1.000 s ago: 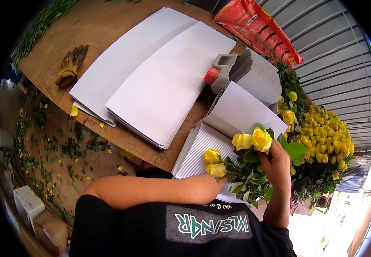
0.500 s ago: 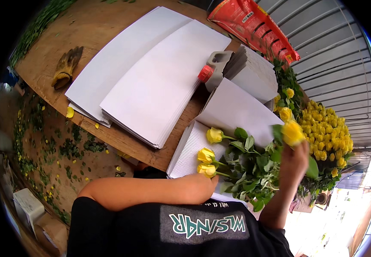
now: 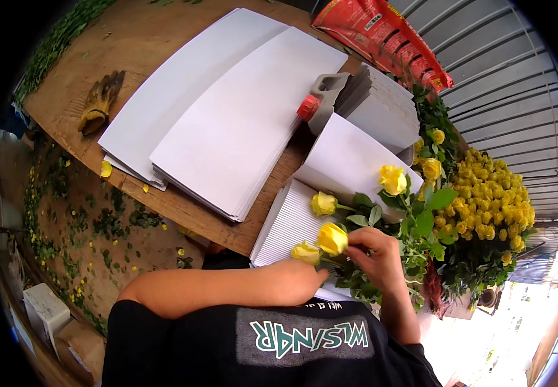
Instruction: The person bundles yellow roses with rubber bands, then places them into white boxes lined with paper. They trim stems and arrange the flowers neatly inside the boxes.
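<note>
My right hand [image 3: 377, 259] pinches a yellow rose [image 3: 333, 238] just below its bloom, over a white corrugated sheet [image 3: 284, 222]. Beside it lie another yellow rose [image 3: 305, 253], near my left hand [image 3: 306, 281], and one farther off [image 3: 323, 204]. My left forearm crosses in front of my body; the left fingers are mostly hidden at the stems. A further rose [image 3: 392, 180] rises above the green leaves [image 3: 421, 224], in front of a raised white flap [image 3: 350, 151]; what holds its stem is hidden.
Stacked white sheets [image 3: 227, 129] cover much of the wooden table [image 3: 53, 109], with a work glove [image 3: 101, 103] to their left. Behind the flap stand a grey jug [image 3: 327, 97] with red cap and a sheet stack [image 3: 379, 113]. Many yellow roses [image 3: 485, 200] fill the right side, below a red bag [image 3: 382, 42].
My right hand has come left and nearer from the far right side, onto a rose over the corrugated sheet. One rose now stands against the white flap. My left arm has barely moved.
</note>
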A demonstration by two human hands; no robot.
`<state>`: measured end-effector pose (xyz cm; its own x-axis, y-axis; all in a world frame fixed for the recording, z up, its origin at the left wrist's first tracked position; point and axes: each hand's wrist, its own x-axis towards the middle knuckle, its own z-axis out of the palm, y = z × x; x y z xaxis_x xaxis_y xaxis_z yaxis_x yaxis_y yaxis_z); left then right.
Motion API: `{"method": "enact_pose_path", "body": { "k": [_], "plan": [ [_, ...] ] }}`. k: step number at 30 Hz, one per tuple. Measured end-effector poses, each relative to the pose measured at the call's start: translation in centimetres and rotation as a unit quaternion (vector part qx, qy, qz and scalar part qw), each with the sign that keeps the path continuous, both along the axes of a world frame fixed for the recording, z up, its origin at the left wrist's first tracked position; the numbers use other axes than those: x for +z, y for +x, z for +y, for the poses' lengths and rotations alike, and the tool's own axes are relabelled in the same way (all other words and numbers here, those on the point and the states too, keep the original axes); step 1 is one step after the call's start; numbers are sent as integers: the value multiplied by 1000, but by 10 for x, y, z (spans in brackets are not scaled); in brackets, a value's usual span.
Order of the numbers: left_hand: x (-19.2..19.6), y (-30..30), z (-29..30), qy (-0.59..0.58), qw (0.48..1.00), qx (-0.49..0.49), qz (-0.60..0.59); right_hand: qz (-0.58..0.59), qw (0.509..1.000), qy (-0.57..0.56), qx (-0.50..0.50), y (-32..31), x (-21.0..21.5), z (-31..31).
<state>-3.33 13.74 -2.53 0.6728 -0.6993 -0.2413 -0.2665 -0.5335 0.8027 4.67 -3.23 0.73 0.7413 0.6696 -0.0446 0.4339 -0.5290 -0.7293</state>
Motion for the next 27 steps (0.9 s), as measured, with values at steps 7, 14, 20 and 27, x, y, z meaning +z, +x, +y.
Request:
{"method": "enact_pose_path", "body": {
  "k": [7,14,20,27],
  "plan": [
    [5,9,5,8,996,-62,67,108,983,139,-48,-14,-9,-28],
    [16,11,16,-68,997,30,14,127,977,161,-50,-16,-11,-27],
    [55,16,18,-194,942,271,-50,160,968,184,-51,-15,-11,-26],
    [48,19,9,-264,915,278,-122,229,948,213,-54,-13,-12,-29]
  ]
}}
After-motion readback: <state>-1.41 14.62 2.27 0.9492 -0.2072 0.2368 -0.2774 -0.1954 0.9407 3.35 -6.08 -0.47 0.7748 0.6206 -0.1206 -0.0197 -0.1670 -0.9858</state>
